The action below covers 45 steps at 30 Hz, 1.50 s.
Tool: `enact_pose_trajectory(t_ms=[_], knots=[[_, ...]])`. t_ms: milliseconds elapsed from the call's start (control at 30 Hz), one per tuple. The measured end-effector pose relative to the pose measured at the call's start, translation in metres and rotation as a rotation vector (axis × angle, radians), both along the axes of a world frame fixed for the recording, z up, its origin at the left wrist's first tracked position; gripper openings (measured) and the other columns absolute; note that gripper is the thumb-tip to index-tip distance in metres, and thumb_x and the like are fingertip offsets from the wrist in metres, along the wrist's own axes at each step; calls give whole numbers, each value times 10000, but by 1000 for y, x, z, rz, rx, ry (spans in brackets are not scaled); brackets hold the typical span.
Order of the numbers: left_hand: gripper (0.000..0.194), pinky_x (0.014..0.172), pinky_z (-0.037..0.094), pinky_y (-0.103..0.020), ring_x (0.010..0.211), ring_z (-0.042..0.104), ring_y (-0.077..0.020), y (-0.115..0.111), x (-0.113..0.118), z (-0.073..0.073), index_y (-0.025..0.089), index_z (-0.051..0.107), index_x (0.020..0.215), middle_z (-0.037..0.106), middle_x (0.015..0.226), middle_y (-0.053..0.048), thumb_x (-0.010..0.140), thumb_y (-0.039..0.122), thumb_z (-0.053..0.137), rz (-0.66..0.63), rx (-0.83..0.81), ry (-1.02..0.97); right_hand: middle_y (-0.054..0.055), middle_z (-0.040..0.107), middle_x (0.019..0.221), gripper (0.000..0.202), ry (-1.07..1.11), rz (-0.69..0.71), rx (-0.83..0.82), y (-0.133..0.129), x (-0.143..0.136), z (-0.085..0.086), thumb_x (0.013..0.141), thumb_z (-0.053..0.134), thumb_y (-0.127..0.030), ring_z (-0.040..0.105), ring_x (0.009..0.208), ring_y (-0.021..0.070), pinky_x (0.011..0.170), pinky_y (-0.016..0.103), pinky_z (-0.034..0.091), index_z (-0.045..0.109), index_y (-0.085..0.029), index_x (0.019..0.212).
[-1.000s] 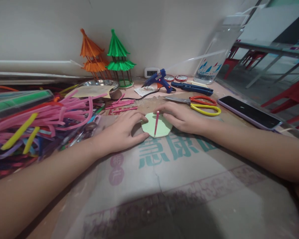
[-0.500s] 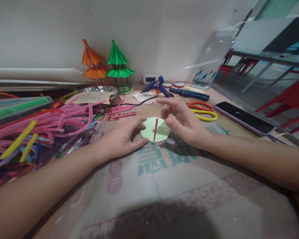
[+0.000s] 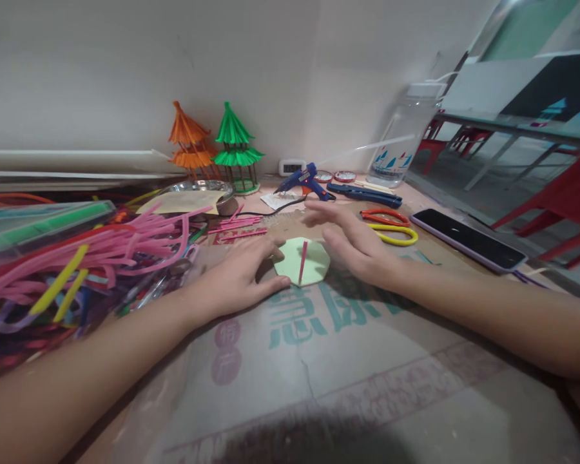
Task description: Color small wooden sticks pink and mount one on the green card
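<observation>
A pale green octagonal board [image 3: 314, 264] lies on the printed cardboard sheet. One thin pink stick [image 3: 303, 261] stands up from its near edge, leaning slightly. My left hand [image 3: 244, 270] grips the board's left side, thumb at the near edge and fingers at the far left edge. To the right of the board, my right hand [image 3: 355, 248] hovers with its fingers apart and nothing in them. Loose pink sticks [image 3: 244, 225] lie behind my left hand. A blue glue gun [image 3: 302, 180] with a small red light rests behind the board.
Pink pipe cleaners [image 3: 140, 241] and a clear plastic box [image 3: 43, 225] crowd the left. Orange [image 3: 189, 138] and green [image 3: 234, 138] pavilion models stand by the wall. Scissors [image 3: 394, 235], blue pliers [image 3: 365, 193], a phone [image 3: 468, 238] and a water bottle [image 3: 399, 142] are on the right.
My right hand's fingers have straightened and drawn slightly away from the stick. My left hand stays on the board, and the stick still stands. The whole view has shifted a little.
</observation>
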<state>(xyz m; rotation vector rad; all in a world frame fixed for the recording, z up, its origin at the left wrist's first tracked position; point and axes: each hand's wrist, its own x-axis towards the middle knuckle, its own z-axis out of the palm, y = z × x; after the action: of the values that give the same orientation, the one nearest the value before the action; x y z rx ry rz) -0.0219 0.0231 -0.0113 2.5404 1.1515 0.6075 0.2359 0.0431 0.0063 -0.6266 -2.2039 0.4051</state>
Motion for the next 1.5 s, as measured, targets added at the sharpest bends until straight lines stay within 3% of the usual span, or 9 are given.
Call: enact_pose_trajectory(t_ms=[100,267,433,633,933,1100,1200,1333,1500], knots=[[348,1065,461,-481,1238,579,-292,5,-3,-5,193,625,1168,644,1296,-121,982,476,546,-14,58,3,136,577,1463,491,-165,-45,-149,12,2,-4,1070,358,-353,503,1398,270,1152,509,389,363,-220,1542],[347,1142,411,-485,1342,524,-278,11,-7,-14,210,655,1259,597,1417,-102,1011,411,522,70,186,13,142,654,1357,476,-307,-119,-155,15,2,-6,1052,369,-315,571,1320,273,1121,488,425,440,-166,1498],[320,1081,460,-441,1240,595,-257,18,-14,-11,200,686,1193,669,1313,-88,1024,389,491,161,282,47,179,678,1258,457,-314,-201,-97,13,-1,-8,1038,391,-315,632,1193,288,1015,458,490,528,-115,1425],[339,919,515,-416,1044,648,-270,58,-47,-12,163,747,1055,718,1117,-130,974,253,430,355,445,153,176,701,1150,415,-337,-195,-58,12,-3,-8,1024,433,-309,658,1068,280,926,424,514,592,-100,1346],[296,769,524,-358,865,665,-247,85,-70,-27,195,781,884,719,877,-85,919,260,494,372,412,201,153,704,1061,370,-309,-165,-50,11,-3,-8,1019,460,-302,656,958,260,853,394,518,618,-105,1288],[320,757,539,-385,862,680,-273,70,-61,-11,140,767,939,723,879,-126,926,215,456,368,447,151,165,693,1074,339,-283,-128,21,11,-2,-9,1017,452,-282,648,987,269,852,404,515,614,-106,1258],[363,889,541,-350,1023,676,-219,42,-46,15,188,701,1194,727,1100,-88,988,199,402,292,501,58,156,693,1080,336,-301,-114,30,11,-3,-9,1004,458,-241,644,979,258,861,398,508,599,-107,1278],[343,878,540,-333,984,663,-180,2,-24,47,252,700,1206,703,1104,-46,982,125,474,92,703,-208,132,690,1010,302,-317,-109,11,10,-5,-8,1001,460,-253,631,887,241,792,376,506,615,-124,1225],[344,852,529,-362,934,643,-178,-10,-14,50,268,729,1119,695,1045,-40,949,62,512,-13,775,-163,135,685,1038,271,-324,-124,-18,11,-4,-9,1011,459,-285,621,896,239,794,375,499,623,-136,1167]])
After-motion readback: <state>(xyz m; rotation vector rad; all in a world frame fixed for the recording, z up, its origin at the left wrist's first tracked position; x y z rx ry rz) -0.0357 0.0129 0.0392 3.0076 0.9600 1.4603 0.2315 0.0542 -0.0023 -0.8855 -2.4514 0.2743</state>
